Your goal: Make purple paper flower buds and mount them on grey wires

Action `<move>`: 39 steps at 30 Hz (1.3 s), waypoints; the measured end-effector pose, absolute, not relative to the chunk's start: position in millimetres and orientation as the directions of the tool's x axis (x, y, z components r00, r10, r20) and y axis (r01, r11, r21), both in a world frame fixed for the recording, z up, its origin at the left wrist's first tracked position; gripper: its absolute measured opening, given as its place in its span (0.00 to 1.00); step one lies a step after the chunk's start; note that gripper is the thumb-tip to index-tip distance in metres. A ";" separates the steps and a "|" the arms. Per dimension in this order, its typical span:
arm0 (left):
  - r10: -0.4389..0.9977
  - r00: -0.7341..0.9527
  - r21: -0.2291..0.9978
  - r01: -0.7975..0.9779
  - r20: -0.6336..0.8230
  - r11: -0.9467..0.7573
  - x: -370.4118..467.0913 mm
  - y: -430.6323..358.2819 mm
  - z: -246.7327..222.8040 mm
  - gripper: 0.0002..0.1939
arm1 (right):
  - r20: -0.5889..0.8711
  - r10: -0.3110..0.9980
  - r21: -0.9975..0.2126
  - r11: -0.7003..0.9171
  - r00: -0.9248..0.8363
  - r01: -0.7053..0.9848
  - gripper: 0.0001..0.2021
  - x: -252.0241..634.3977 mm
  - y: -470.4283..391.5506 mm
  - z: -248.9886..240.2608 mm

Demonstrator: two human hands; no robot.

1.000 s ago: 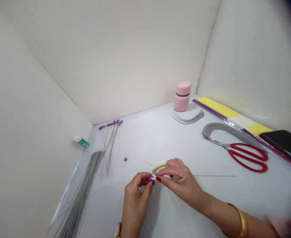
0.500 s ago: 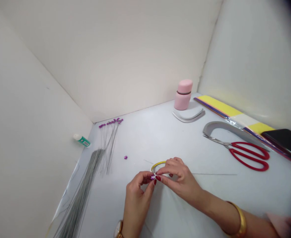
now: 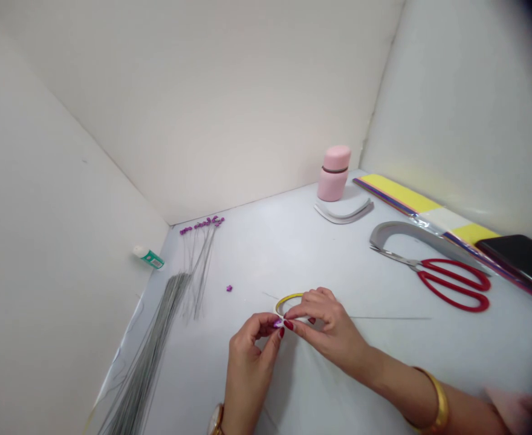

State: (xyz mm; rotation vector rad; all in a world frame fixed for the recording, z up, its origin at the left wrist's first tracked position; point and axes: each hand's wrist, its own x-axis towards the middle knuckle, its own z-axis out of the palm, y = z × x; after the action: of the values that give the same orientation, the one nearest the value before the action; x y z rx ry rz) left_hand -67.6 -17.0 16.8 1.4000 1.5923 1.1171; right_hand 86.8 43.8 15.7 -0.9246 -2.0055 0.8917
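Note:
Between the thumb and forefinger of my left hand (image 3: 254, 347) is a small purple and white piece (image 3: 278, 324), too small to make out fully. My right hand (image 3: 327, 320) is closed, its thumb and forefinger pinched against that same piece. Its other fingers curl over a narrow roll of tape (image 3: 288, 298) with a yellow inner ring, partly hidden by the hand. A thin grey wire (image 3: 393, 317) lies on the table behind my right hand, its middle covered. Further left a single small purple flower (image 3: 229, 288) rests on the table.
Wires with purple tips (image 3: 202, 225) lie at the back left, beside a thick bundle of grey wires (image 3: 157, 344) and a glue stick (image 3: 150, 258). Red-handled scissors (image 3: 451, 284), grey strips (image 3: 345, 214), a pink flask (image 3: 334, 173), coloured paper (image 3: 397, 193) and a black case (image 3: 520, 260) occupy the right.
Both hands stay pinched together at the same place, with only a tiny shift of the fingers. The whole view has drifted very slightly.

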 end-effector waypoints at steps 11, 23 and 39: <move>0.992 -0.125 0.935 0.352 0.017 0.028 -67.2 -16.5 18.8 0.06 | 0.322 0.826 -0.800 0.499 -0.462 0.334 0.04 85.7 43.9 15.7; 0.994 -0.111 0.952 0.304 0.002 0.032 -67.1 -17.9 20.6 0.06 | 0.322 0.821 -0.778 0.513 -0.472 0.363 0.05 86.2 44.1 16.2; 0.994 -0.112 0.966 0.255 -0.004 0.033 -67.8 -18.4 20.1 0.07 | 0.329 0.814 -0.772 0.524 -0.478 0.360 0.05 86.6 44.4 14.3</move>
State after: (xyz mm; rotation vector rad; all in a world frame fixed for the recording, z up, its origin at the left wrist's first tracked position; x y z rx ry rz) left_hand -67.8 -18.4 20.1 1.3297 1.4921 1.1429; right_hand 86.6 44.4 14.3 -0.9515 -2.0625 0.8283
